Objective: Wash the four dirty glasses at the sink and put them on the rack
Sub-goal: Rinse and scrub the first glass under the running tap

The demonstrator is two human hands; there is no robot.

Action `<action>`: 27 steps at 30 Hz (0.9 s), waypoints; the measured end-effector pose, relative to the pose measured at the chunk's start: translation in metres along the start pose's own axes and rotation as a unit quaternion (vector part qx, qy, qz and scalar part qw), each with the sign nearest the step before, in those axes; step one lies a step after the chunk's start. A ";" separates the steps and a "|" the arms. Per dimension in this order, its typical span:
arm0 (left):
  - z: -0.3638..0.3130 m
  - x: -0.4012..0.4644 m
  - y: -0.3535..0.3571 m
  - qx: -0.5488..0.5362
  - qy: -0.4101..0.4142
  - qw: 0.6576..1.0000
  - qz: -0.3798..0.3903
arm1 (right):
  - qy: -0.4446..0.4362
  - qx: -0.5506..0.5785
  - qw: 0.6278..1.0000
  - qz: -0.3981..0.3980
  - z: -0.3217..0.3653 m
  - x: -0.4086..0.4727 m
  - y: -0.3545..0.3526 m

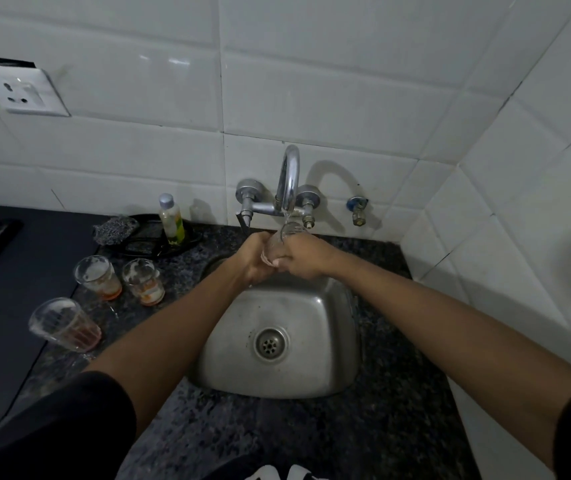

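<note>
Over the steel sink point(315, 375), both hands hold one clear glass point(286, 235) under the tap point(289, 178), and water runs from the spout into its mouth. My left hand point(254, 259) grips the glass from the left, my right hand point(303, 259) from the right. Three dirty glasses stand on the dark counter left of the sink: one with orange dregs point(97, 277), a second beside it point(143, 281), and a larger one with reddish dregs point(64, 325) nearer to me.
A black tray point(152, 237) at the back left holds a soap bottle point(171, 220) and a scrubber point(114, 230). A dark mat point(7, 289) covers the counter at the left. White tiled walls close in behind and to the right. A valve point(358, 211) sticks out right of the tap.
</note>
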State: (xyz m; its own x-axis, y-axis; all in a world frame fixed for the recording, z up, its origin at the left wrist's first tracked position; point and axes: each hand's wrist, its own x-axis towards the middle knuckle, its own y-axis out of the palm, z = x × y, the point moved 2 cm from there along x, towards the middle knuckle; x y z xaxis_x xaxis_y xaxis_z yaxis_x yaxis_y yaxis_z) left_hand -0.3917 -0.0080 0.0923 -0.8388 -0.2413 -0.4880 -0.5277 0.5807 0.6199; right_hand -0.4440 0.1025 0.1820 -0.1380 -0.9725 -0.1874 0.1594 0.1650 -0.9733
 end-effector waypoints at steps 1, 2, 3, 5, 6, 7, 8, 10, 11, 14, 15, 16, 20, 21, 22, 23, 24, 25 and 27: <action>-0.001 -0.002 0.001 0.016 -0.005 1.000 0.014 | -0.001 -0.041 0.999 0.017 0.000 -0.003 -0.003; -0.001 -0.002 0.003 0.026 -0.013 0.999 0.024 | 0.004 -0.080 0.997 0.022 0.000 -0.004 -0.004; -0.002 -0.003 0.002 0.037 -0.007 0.999 0.015 | -0.002 -0.109 0.994 0.001 -0.001 -0.004 -0.004; -0.006 -0.002 0.003 0.024 0.024 0.999 0.007 | 0.015 -0.109 0.994 -0.019 0.002 -0.002 -0.001; -0.005 -0.001 0.004 0.009 0.034 0.999 0.011 | 0.030 -0.099 0.994 -0.029 0.006 0.001 -0.003; -0.004 0.000 0.004 -0.008 0.037 0.999 0.011 | 0.041 -0.072 0.996 -0.026 0.007 0.005 -0.002; -0.001 0.002 0.002 -0.025 0.033 0.999 0.002 | 0.044 -0.053 0.998 -0.014 0.007 0.008 -0.002; 0.001 0.000 0.001 -0.029 0.018 0.999 -0.014 | 0.028 -0.078 0.997 0.009 0.005 0.008 -0.004; 0.001 -0.002 0.002 -0.009 0.004 1.000 -0.012 | 0.023 -0.131 0.991 0.019 0.005 0.006 -0.007; -0.006 -0.004 0.003 0.062 -0.007 0.998 -0.016 | -0.003 -0.206 0.978 0.007 0.002 0.002 -0.011; -0.008 -0.002 0.003 0.062 -0.003 0.998 -0.028 | 0.009 -0.187 0.982 0.003 0.003 0.004 -0.009; -0.009 -0.001 0.003 0.061 0.003 0.997 -0.047 | 0.018 -0.151 0.988 -0.004 0.008 0.006 -0.008; 0.001 0.004 -0.002 0.028 -0.005 0.996 -0.080 | -0.006 -0.134 0.991 0.005 0.008 0.013 -0.004; 0.002 0.003 -0.003 0.013 -0.011 0.998 -0.067 | -0.011 -0.162 0.987 0.020 0.008 0.009 -0.005; 0.000 0.001 -0.004 0.016 -0.019 0.998 -0.055 | -0.019 -0.190 0.981 0.031 0.008 0.005 -0.007; -0.003 0.000 -0.002 0.031 -0.022 0.998 -0.042 | -0.036 -0.226 0.973 0.026 0.008 0.004 -0.007; -0.008 -0.001 -0.001 0.063 -0.024 0.997 -0.035 | -0.067 -0.253 0.965 0.011 0.005 0.003 -0.004; -0.012 -0.002 0.001 0.082 -0.026 0.996 -0.030 | -0.080 -0.283 0.956 0.003 0.005 0.002 -0.001; -0.018 -0.002 0.004 0.101 -0.024 0.993 -0.056 | -0.038 -0.270 0.962 -0.005 0.005 0.005 0.005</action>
State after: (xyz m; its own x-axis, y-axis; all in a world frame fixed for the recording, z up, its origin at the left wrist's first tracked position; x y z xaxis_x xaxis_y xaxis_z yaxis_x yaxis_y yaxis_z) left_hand -0.3947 -0.0193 0.1069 -0.7664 -0.2794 -0.5785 -0.5761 0.6973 0.4264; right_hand -0.4393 0.0976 0.1767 -0.0615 -0.9805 -0.1866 -0.3755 0.1959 -0.9059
